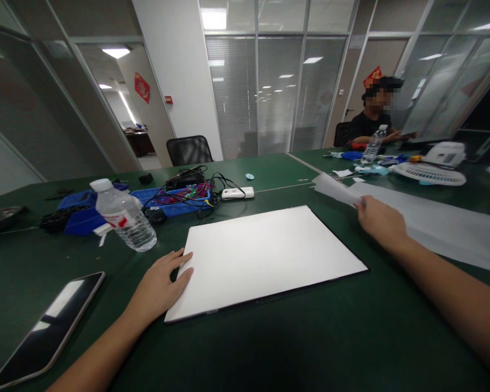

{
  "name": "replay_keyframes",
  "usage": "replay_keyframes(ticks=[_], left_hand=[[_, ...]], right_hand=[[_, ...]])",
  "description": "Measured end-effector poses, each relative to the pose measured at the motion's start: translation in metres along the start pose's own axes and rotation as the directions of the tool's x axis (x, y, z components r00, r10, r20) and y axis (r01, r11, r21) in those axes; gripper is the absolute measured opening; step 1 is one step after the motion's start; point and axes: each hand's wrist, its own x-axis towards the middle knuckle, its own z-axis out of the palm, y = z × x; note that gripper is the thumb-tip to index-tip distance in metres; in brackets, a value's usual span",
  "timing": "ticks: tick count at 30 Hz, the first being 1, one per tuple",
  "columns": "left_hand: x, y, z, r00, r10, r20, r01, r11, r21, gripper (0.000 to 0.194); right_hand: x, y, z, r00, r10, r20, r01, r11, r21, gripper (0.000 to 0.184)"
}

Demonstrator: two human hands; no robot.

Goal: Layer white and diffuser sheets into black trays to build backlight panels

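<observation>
A flat white rectangular board (265, 256) with a thin dark edge lies on the green table (294, 337). My left hand (161, 283) rests at its left edge, fingers apart, with the thumb and fingertips on the white surface. To the right of the board, my right hand (379, 218) pinches the near end of a thin whitish translucent sheet (337, 190). A larger whitish sheet (441, 223) spreads over the table behind and beside my right forearm; I cannot tell whether the two are one piece.
Left of the board are a water bottle (124, 218), a phone (49, 326) and a blue tray (171, 201) of tangled wires. A white power strip (237, 193) lies behind. Far right are another bottle (374, 144), a white fan (436, 163) and a seated person (369, 125).
</observation>
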Motion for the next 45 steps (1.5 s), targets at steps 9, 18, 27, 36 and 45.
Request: replay_keyframes(ticks=[9, 18, 27, 36, 45], left_hand=[[-0.001, 0.0, 0.001, 1.0, -0.007, -0.023, 0.006, 1.0, -0.004, 0.061], [-0.001, -0.001, 0.003, 1.0, -0.006, -0.024, 0.006, 1.0, 0.004, 0.062], [-0.001, 0.0, 0.003, 1.0, -0.017, 0.003, 0.017, 1.0, 0.01, 0.067], [-0.003, -0.001, 0.005, 1.0, 0.019, 0.002, -0.019, 1.0, 0.007, 0.072], [-0.005, 0.002, 0.003, 0.999, 0.043, 0.014, -0.043, 0.999, 0.018, 0.067]], right_hand=[[-0.038, -0.052, -0.012, 0.807, -0.591, 0.004, 0.58, 0.793, 0.188, 0.054], [-0.041, -0.058, -0.004, 0.668, -0.744, -0.01, 0.634, 0.562, 0.531, 0.045], [0.016, 0.016, 0.04, 0.903, -0.395, 0.167, 0.359, 0.909, 0.212, 0.067], [-0.024, -0.04, 0.013, 0.794, -0.591, 0.144, 0.558, 0.802, 0.212, 0.066], [-0.055, -0.077, -0.01, 0.683, -0.73, 0.006, 0.718, 0.673, 0.181, 0.051]])
